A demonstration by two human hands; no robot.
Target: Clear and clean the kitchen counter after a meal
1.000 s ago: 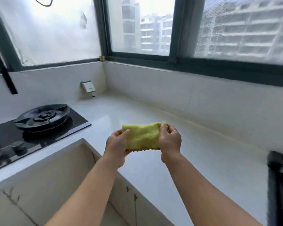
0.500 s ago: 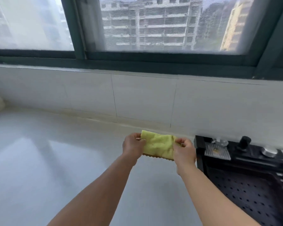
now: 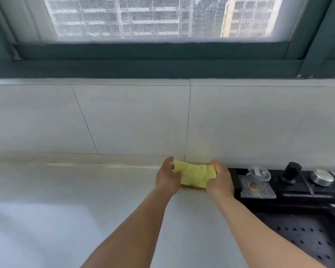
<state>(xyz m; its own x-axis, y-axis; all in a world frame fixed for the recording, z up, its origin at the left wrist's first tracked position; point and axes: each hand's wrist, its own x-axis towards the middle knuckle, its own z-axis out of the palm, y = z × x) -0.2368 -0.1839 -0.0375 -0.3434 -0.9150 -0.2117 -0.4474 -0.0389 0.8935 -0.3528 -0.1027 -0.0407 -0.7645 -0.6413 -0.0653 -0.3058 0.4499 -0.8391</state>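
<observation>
A folded yellow cloth is held between both hands at the back of the white counter, close to the tiled wall. My left hand grips its left end and my right hand grips its right end. The cloth's lower edge sits at or just above the counter surface; I cannot tell whether it touches.
A black sink unit with a perforated black mat lies to the right, its left edge beside my right hand. On its back ledge sit a clear drain tray, a black knob and a metal knob. A window runs above the tiled wall.
The view has swung right from the stove corner to the wall beside the sink. Both hands carried the cloth forward and down toward the counter's back edge.
</observation>
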